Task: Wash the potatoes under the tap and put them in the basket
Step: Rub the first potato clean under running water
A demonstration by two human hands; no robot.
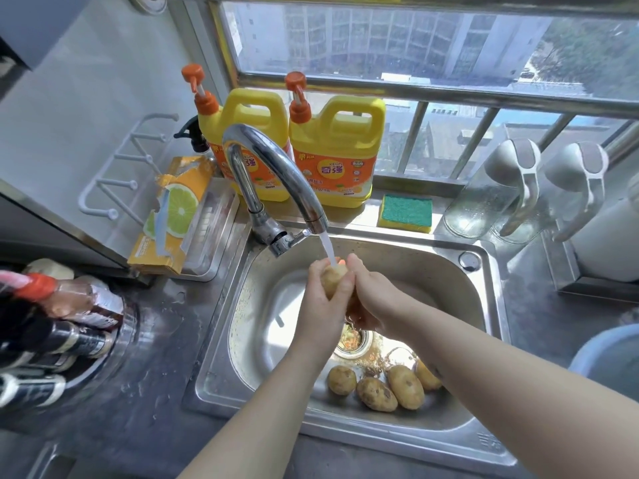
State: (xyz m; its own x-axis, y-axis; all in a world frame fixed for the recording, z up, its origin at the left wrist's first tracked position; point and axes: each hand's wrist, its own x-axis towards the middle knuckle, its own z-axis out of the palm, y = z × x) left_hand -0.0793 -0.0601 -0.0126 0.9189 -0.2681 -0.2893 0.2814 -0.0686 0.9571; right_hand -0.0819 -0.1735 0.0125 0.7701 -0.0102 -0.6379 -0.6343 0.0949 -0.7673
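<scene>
Water runs from the chrome tap point(276, 174) onto a pale potato point(333, 280) held over the steel sink point(484, 305). My left hand point(325, 299) grips the potato from the left, and my right hand point(373, 299) wraps it from the right, so most of it is hidden. Several dirty brown potatoes point(377, 394) lie on the sink floor near the front edge, partly under my right forearm. A pale blue basket rim point(601, 354) shows at the right edge.
Two yellow detergent jugs point(332, 157) and a green-yellow sponge point(406, 212) stand on the window ledge behind the sink. Glass jugs point(491, 198) are at the right, bottles point(69, 333) at the left. The drain strainer point(352, 340) holds food scraps.
</scene>
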